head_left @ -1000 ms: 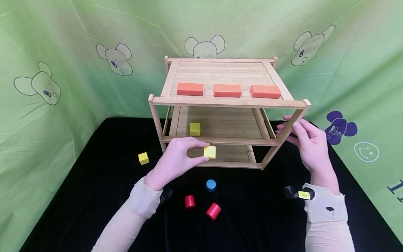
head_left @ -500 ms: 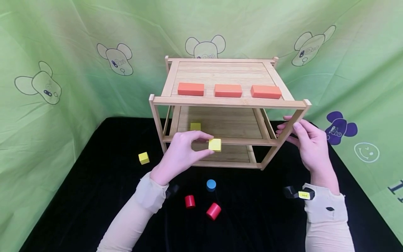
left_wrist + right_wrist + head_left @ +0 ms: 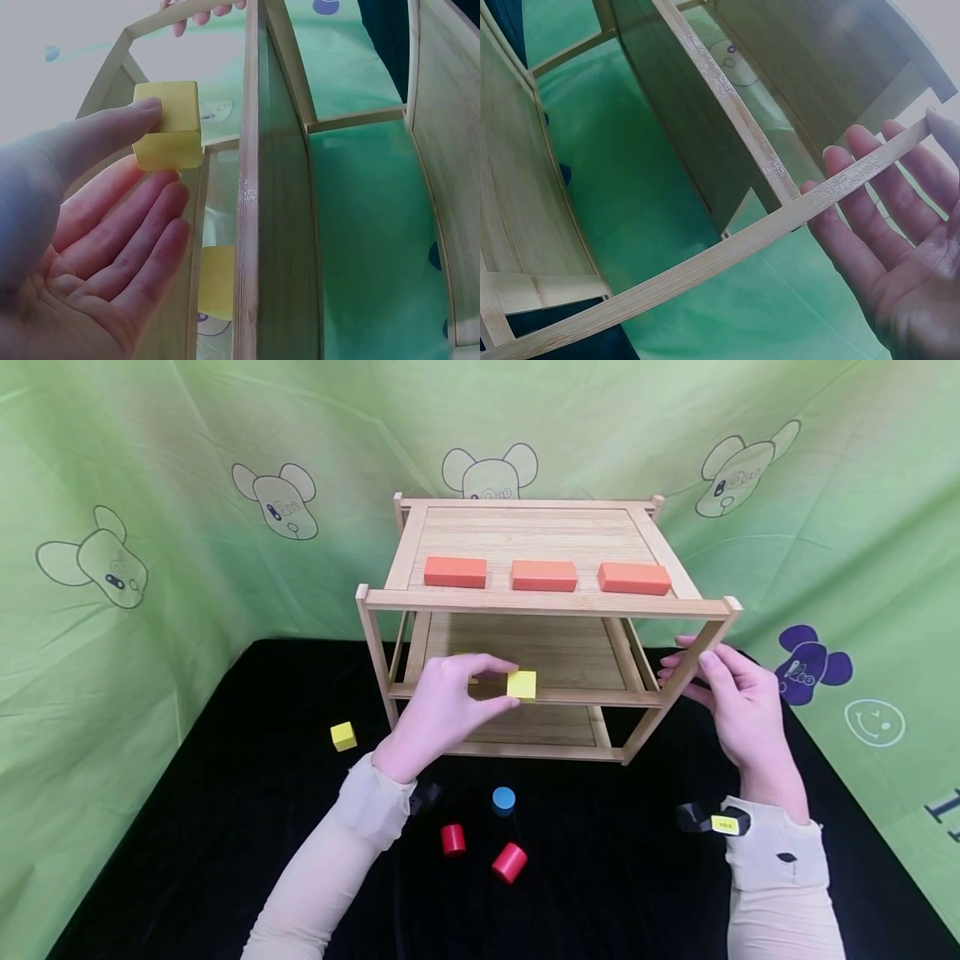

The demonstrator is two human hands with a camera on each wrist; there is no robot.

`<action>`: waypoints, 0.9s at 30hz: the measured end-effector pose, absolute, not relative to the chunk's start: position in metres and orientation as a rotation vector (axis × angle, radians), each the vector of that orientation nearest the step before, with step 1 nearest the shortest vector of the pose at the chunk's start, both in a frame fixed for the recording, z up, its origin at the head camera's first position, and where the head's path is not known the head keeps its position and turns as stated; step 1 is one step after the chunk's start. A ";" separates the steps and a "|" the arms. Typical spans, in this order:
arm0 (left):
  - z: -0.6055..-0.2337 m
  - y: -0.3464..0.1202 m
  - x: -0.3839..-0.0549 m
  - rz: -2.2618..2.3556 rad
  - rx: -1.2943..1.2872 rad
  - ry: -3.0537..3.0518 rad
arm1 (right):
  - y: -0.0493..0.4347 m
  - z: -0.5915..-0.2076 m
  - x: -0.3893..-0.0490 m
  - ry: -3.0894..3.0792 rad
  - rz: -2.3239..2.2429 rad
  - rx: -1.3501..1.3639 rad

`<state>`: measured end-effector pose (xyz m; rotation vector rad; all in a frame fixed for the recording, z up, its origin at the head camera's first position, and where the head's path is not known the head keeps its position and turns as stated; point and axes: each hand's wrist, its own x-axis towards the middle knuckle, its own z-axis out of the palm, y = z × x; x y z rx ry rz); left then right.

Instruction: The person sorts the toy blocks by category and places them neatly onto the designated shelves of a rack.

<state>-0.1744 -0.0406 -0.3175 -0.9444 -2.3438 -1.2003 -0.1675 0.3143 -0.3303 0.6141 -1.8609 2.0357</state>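
My left hand [image 3: 448, 706] pinches a yellow cube [image 3: 522, 687] between thumb and fingertips, in front of the wooden shelf rack's middle tier. In the left wrist view the thumb lies on top of the cube [image 3: 169, 124], with the fingers under it. Behind that hand a second yellow cube [image 3: 217, 283] sits on the middle tier, mostly hidden in the head view. My right hand [image 3: 738, 706] holds the front right post of the shelf rack [image 3: 681, 668], thumb in front and fingers behind. The right wrist view shows the fingers around that post [image 3: 765, 232].
Three orange blocks [image 3: 543, 576] line the front of the top tier. Another yellow cube [image 3: 343, 737] lies on the black cloth [image 3: 292, 827] at left. Nearer the front are a blue cylinder [image 3: 503, 802] and two red cylinders [image 3: 509, 863]. A green curtain [image 3: 187, 435] hangs behind.
My left hand has carried the yellow cube up and slightly right, from the bottom tier's height to the middle rail, covering most of the cube behind. The right hand has stayed on the post.
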 end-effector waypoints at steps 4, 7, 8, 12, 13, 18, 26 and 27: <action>-0.316 -0.039 -0.178 -1.192 -0.919 -2.363 | 0.314 -0.330 -0.167 -1.861 2.035 0.612; -0.315 -0.037 -0.181 -1.180 -0.902 -2.375 | 0.314 -0.330 -0.167 -1.863 2.035 0.611; -0.315 -0.036 -0.182 -1.178 -0.899 -2.375 | 0.314 -0.330 -0.167 -1.864 2.035 0.610; -0.312 -0.034 -0.186 -1.168 -0.891 -2.379 | 0.314 -0.330 -0.168 -1.862 2.038 0.612; -0.311 -0.033 -0.187 -1.165 -0.887 -2.385 | 0.315 -0.330 -0.168 -1.861 2.038 0.613; -0.308 -0.029 -0.191 -1.142 -0.843 -2.456 | 0.315 -0.330 -0.168 -1.859 2.039 0.611; -0.307 -0.025 -0.195 -1.061 -0.792 -2.554 | 0.314 -0.330 -0.167 -1.863 2.035 0.604; -0.307 -0.024 -0.196 -1.051 -0.791 -2.564 | 0.314 -0.330 -0.167 -1.866 2.034 0.600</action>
